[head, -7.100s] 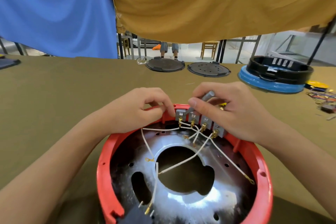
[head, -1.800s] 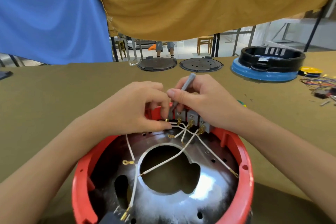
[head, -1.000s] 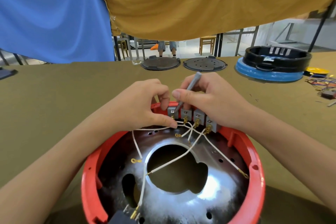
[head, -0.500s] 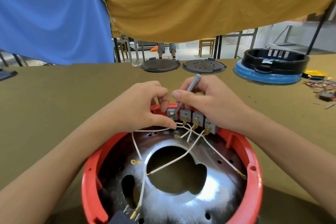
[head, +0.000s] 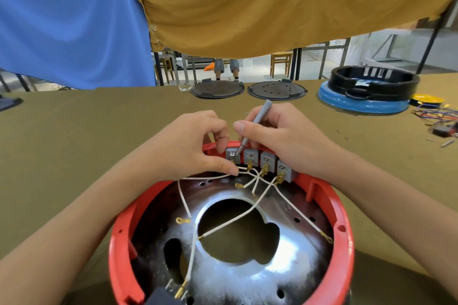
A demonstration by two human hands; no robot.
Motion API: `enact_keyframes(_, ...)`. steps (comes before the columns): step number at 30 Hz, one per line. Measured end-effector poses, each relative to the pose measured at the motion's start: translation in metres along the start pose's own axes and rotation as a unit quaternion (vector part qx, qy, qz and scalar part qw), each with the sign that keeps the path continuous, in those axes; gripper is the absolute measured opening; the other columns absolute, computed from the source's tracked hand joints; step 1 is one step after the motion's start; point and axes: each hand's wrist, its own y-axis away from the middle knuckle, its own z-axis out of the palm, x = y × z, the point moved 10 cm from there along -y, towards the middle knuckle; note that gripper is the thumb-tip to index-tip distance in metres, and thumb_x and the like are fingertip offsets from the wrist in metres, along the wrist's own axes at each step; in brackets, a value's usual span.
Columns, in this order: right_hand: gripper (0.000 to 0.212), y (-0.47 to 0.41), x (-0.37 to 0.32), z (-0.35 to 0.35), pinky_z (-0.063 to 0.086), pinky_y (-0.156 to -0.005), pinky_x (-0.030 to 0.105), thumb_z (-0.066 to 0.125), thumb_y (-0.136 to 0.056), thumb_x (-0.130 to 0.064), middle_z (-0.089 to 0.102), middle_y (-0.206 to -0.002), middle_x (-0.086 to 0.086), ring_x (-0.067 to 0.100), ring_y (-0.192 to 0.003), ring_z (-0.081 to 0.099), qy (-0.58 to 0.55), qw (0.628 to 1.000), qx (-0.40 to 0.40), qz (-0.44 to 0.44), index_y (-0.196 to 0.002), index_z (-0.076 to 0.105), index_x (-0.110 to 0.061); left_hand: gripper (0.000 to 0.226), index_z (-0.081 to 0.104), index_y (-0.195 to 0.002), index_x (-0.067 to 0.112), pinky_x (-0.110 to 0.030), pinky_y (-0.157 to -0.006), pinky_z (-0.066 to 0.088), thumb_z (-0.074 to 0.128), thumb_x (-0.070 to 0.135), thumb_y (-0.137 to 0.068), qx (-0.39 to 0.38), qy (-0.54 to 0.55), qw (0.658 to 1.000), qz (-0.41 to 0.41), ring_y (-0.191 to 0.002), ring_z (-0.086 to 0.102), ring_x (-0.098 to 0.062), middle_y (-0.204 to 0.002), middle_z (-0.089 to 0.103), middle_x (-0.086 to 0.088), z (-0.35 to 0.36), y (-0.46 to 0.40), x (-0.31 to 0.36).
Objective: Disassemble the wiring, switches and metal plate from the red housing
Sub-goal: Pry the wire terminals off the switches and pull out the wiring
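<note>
Four grey switches (head: pixel 260 162) sit in a row at the far rim of the red housing (head: pixel 343 235), which lies open on the olive table (head: pixel 74 146) just in front of the person. In the head view little has changed over the last second: the right hand (head: pixel 280 136) still pinches the grey screwdriver (head: pixel 255 126) between thumb and fingers, its tip resting on the leftmost switch, and the left hand (head: pixel 195 148) still curls over the rim, thumb and fingertips pinching the white wires (head: pixel 223 225) by that switch's terminal. A couple of seconds back the tool stood a little steeper; now it is settled on the screw, so the work seems to be loosening this first switch, with all four still seated. The metal plate (head: pixel 285 262) stays in the housing floor, and several ring terminals lie loose on it.

Further off are two dark round lids (head: pixel 245 90), a black ring on a blue base (head: pixel 369 91) and a tangle of coloured wires (head: pixel 438 119). The crossed wires crowd the terminals and could snag the tip.
</note>
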Motion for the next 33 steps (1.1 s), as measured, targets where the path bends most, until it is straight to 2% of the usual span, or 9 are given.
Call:
enact_keyframes(5,0.029,-0.001,-0.001,0.001,0.042,-0.055,0.014,0.061,-0.096,-0.035,0.057,-0.060,-0.007,0.000,-0.054,0.050,0.001,1.000,-0.005,0.001,-0.072,0.065,-0.019,0.040,0.053,-0.069,0.033,-0.022,-0.070,0.044,0.072,0.066,-0.058,0.000,-0.004,1.000,0.003,-0.083,0.056,-0.008,-0.089,0.055,0.010,0.000,0.000,0.001)
enact_keyframes(14,0.029,0.000,-0.002,0.002,0.042,-0.055,0.015,0.062,-0.096,-0.035,0.059,-0.061,-0.004,0.003,-0.054,0.051,0.006,1.000,-0.013,0.002,-0.072,0.066,-0.019,0.039,0.054,-0.069,0.032,-0.029,-0.074,0.048,0.075,0.063,-0.059,0.003,-0.001,1.000,0.010,-0.082,0.056,-0.010,-0.088,0.055,0.009,-0.001,0.000,0.002)
enact_keyframes(20,0.033,-0.001,0.004,0.001,0.039,-0.051,0.010,0.061,-0.096,-0.036,0.057,-0.060,-0.006,-0.002,-0.049,0.048,-0.001,1.000,-0.012,0.027,-0.070,0.064,-0.018,0.042,0.055,-0.069,0.032,-0.023,-0.069,0.043,0.073,0.067,-0.057,0.002,-0.001,1.000,0.003,-0.082,0.056,-0.008,-0.089,0.055,0.011,0.000,-0.001,0.000)
enact_keyframes(23,0.031,0.000,-0.001,-0.001,0.041,-0.052,0.013,0.061,-0.096,-0.036,0.059,-0.061,-0.004,0.002,-0.051,0.051,0.014,1.000,0.004,0.001,-0.072,0.066,-0.017,0.042,0.055,-0.070,0.031,-0.023,-0.068,0.042,0.073,0.067,-0.057,0.002,-0.002,1.000,0.004,-0.083,0.057,-0.008,-0.089,0.055,0.012,0.000,0.000,0.000)
enact_keyframes(26,0.026,0.002,-0.009,-0.004,0.048,-0.060,0.026,0.063,-0.094,-0.037,0.065,-0.068,0.003,0.014,-0.062,0.059,0.056,0.998,0.020,-0.035,-0.079,0.069,-0.017,0.040,0.056,-0.071,0.030,-0.024,-0.069,0.044,0.075,0.064,-0.059,0.005,-0.003,1.000,0.008,-0.083,0.057,-0.009,-0.090,0.055,0.011,0.000,0.000,0.000)
enact_keyframes(31,0.022,0.004,-0.015,0.000,0.046,-0.061,0.021,0.064,-0.092,-0.039,0.064,-0.068,-0.004,0.005,-0.063,0.057,0.080,0.995,-0.002,-0.053,-0.079,0.071,-0.023,0.039,0.058,-0.072,0.028,-0.026,-0.072,0.046,0.079,0.060,-0.062,0.006,-0.012,1.000,0.014,-0.083,0.057,-0.010,-0.089,0.055,0.009,0.000,0.000,0.001)
enact_keyframes(33,0.024,0.002,-0.015,0.000,0.048,-0.063,0.026,0.064,-0.092,-0.038,0.065,-0.069,0.000,0.010,-0.064,0.059,0.076,0.996,-0.003,-0.047,-0.078,0.071,-0.020,0.040,0.058,-0.072,0.028,-0.026,-0.072,0.046,0.078,0.061,-0.061,0.007,-0.010,1.000,0.012,-0.083,0.057,-0.010,-0.090,0.056,0.009,0.000,0.000,0.001)
